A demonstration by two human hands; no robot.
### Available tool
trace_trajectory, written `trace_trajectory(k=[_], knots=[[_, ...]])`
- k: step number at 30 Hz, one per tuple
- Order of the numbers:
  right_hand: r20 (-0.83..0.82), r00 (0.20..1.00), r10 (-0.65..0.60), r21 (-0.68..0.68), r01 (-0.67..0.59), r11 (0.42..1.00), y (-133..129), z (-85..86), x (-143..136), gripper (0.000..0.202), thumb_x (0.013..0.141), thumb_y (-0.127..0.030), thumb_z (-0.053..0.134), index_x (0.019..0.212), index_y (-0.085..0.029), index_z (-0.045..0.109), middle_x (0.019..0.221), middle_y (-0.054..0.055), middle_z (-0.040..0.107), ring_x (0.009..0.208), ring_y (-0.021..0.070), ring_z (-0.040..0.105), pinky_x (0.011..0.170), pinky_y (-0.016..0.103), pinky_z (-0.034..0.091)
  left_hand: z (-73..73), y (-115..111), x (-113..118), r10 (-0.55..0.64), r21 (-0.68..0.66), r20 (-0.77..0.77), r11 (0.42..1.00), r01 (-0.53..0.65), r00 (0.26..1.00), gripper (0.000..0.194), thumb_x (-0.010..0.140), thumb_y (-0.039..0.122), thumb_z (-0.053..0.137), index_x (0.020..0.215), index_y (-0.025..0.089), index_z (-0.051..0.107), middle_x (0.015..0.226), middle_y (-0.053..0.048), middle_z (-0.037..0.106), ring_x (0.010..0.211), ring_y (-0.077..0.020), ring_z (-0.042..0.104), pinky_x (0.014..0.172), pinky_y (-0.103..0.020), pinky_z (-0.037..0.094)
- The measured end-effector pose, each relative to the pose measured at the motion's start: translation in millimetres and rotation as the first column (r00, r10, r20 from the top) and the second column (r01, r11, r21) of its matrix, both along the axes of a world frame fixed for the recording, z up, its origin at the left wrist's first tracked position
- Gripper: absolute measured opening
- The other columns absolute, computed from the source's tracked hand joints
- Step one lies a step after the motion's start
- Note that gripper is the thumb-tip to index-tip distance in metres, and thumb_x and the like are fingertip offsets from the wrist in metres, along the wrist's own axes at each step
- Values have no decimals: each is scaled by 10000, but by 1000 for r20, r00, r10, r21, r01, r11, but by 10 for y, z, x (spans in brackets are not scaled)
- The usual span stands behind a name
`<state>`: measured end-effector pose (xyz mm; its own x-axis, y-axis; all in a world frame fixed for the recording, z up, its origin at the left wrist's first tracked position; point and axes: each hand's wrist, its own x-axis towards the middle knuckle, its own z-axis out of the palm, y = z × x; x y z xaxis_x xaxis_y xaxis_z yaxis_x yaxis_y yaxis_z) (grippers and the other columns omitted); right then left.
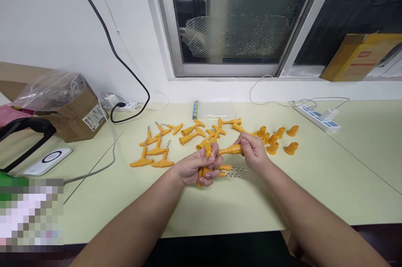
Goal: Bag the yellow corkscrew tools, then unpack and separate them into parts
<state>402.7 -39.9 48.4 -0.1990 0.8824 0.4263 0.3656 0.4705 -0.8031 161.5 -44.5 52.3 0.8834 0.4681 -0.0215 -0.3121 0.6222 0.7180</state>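
Yellow T-handled corkscrews [206,170] are bunched in my left hand [193,167], its fingers wrapped round their handles. Two bare metal spirals [234,172] stick out to the right below the fingers. My right hand [255,152] is closed on a ribbed yellow sleeve [234,149], which sits round the threaded shaft of one of these corkscrews. Its far end is hidden by the right fingers. Left of my hands lie several corkscrews with exposed spirals [157,147]. Behind them are several sleeved ones [192,135]. Loose yellow bell-shaped caps [291,147] stand to the right.
A clear plastic bag [215,110] lies at the back of the pale green table [314,191]. Power strips [317,117] lie along the wall on both sides. At the left are a cardboard box [77,112], a white charging pad [48,161] and a grey cable [108,162].
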Motion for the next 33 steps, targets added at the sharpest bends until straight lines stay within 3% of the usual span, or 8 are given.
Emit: trace_trajectory(k=[3,6,8,11,13,22,28,33], knots=[[-143,981,133,-248,-166,954,44,39,18,345,937,-499,571,732,-232,495,603,-30,512,526,127,459,525,279,378,0,28,-31,22,4,-51,1000,-22,998,246,905,267,698,858,246,458,739,39,388,542,-80,417,424,-143,232],[-318,919,233,-559,-380,737,72,70,54,388,876,-571,646,779,-236,475,548,-62,508,437,101,427,433,235,317,16,45,-48,21,62,-110,998,-14,994,252,892,236,707,872,245,456,749,39,414,538,-77,430,420,-144,233],[-400,898,182,-678,-424,601,75,77,70,410,876,-590,630,771,-235,456,503,-72,487,391,87,386,400,217,269,37,42,-43,24,132,-163,991,-2,986,272,881,230,720,873,239,448,756,39,434,536,-72,432,424,-146,244],[-431,898,84,-742,-406,534,69,71,74,395,860,-549,662,752,-227,460,501,-70,493,386,67,347,392,200,229,66,29,-28,36,219,-241,976,18,970,303,872,238,737,861,228,434,748,43,449,530,-61,411,441,-154,266],[-442,893,82,-727,-410,550,66,61,66,396,833,-522,711,745,-225,466,506,-68,508,392,59,336,400,196,214,72,29,-23,50,244,-257,970,15,965,317,872,254,741,855,226,426,738,48,448,527,-59,398,449,-159,269],[-501,861,86,-512,-375,773,83,-15,-20,451,798,-515,778,720,-222,443,553,-91,390,458,62,336,462,222,193,-2,88,-52,65,258,-182,966,-16,981,349,847,245,769,855,224,421,740,47,450,530,-61,422,449,-169,284],[-330,928,175,-276,-272,922,53,-57,3,330,911,-513,677,817,-233,529,622,-59,483,549,101,413,558,261,380,-28,86,-76,17,135,-114,991,-2,993,333,835,218,773,859,225,440,750,45,420,548,-65,439,452,-167,293],[-193,962,195,-95,-216,972,9,-75,49,267,940,-484,647,864,-238,577,673,-27,527,569,128,428,524,276,378,-81,84,-107,-42,57,-44,997,45,998,320,827,184,761,858,232,447,747,41,410,549,-78,459,436,-158,282]])
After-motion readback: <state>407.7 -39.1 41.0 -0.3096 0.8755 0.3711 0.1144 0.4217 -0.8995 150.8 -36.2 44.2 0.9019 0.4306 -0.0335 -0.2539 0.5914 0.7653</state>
